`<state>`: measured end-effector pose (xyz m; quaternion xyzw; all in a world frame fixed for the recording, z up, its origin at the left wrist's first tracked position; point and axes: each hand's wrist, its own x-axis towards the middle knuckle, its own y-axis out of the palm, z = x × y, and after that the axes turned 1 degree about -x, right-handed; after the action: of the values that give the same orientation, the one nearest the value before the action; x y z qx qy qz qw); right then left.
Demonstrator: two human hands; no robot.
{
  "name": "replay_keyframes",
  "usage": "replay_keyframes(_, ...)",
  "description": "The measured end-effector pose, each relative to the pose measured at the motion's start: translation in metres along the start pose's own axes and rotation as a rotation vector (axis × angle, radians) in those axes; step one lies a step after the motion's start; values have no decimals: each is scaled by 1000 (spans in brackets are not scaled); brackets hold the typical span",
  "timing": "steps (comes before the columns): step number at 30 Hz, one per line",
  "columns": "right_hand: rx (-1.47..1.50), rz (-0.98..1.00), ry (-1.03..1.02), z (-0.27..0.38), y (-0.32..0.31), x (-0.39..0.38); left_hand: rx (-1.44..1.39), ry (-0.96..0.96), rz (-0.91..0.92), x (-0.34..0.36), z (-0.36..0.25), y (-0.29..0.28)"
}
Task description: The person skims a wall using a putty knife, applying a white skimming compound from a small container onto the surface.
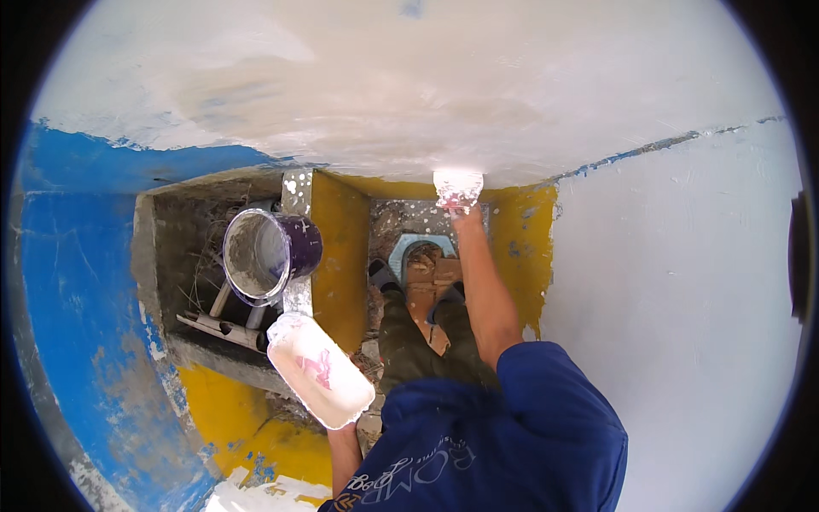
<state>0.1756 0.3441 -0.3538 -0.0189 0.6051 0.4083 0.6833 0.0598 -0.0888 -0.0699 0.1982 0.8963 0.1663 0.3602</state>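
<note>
My right hand (465, 215) grips a wide, flat tool (457, 186) coated in white, held against the pale wall (392, 102) just above its yellow lower band. My left hand (345, 435) is mostly hidden beneath a white oblong tray (337, 384) with pink smears inside, which it holds at lower left; its fingers do not show. A dark purple bucket (300, 247), crusted with white and grey, sits on a speckled ledge (297, 192) left of centre, beyond the tray.
Below are my feet on a floor with a pale blue squat-pan frame (402, 250) and brown rubble (426, 294). A concrete recess (149, 239) at left holds pipes (222, 328) and twigs. A blue wall (77, 299) stands left, a white wall (657, 316) right.
</note>
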Motion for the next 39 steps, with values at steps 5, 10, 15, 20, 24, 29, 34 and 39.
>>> replay_keyframes(5, 2, 47, -59, 11, 41, -62, -133, -78, 95, 3, -6, 11)
replay_keyframes(10, 89, 93, -122, 21, 76, -160, -335, -130, 10, 8, -28, 53)
replay_keyframes(15, 69, 97, -143, 16, 17, -138, -315, -95, 20, 50, -25, 12)
replay_keyframes(20, -164, -122, 22, -49, -20, -40, -214, -109, 25, 66, -13, -15)
replay_keyframes(24, -40, -194, 51, -88, 10, 1, -151, -156, -63, 72, -12, -40)
replay_keyframes(29, 74, -189, 81, -101, 55, -22, 318, 130, 5, 43, -13, -2)
replay_keyframes(34, 38, -13, 17, -91, 72, -68, 181, 164, -37, 47, -17, 9)
replay_keyframes(39, 9, 71, -8, -68, 106, -139, -256, -151, 1, 50, -23, 11)
